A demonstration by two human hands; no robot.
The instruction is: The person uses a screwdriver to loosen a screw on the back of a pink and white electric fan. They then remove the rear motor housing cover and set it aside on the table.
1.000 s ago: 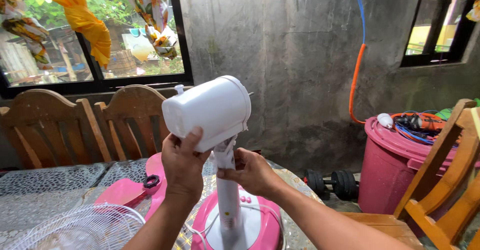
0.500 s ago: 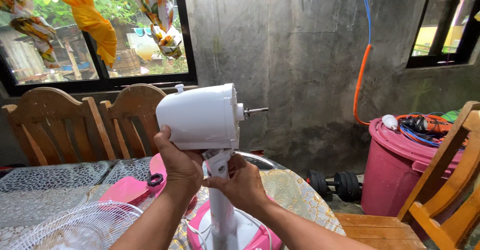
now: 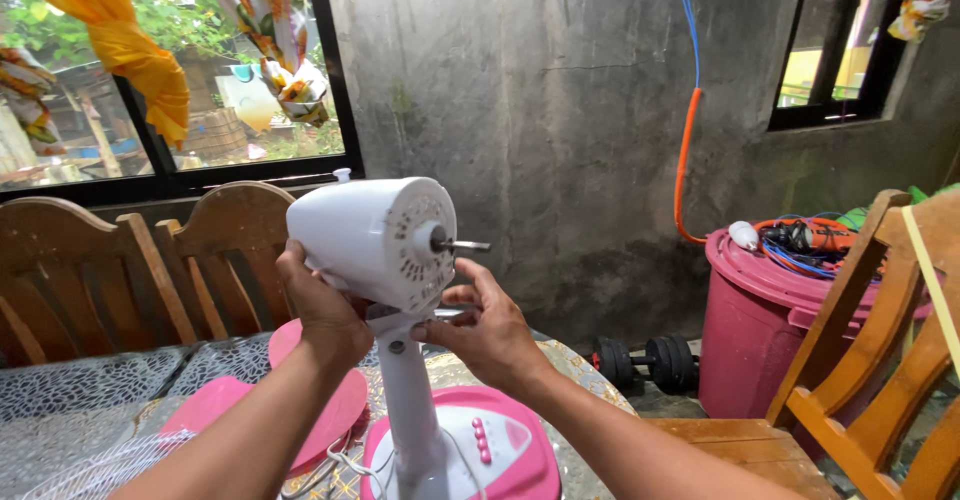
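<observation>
Head view: left hand gripping white fan motor housing, right hand open beside it

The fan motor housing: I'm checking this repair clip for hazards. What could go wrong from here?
1. The bare motor shaft sticks out close above the right hand; it could jab or scrape the fingers.
2. The white motor housing sits high on a thin stand, steadied by the left hand; the fan might tip.
3. The pink fan blade and wire grille lie near the left arm and could be knocked.
</observation>
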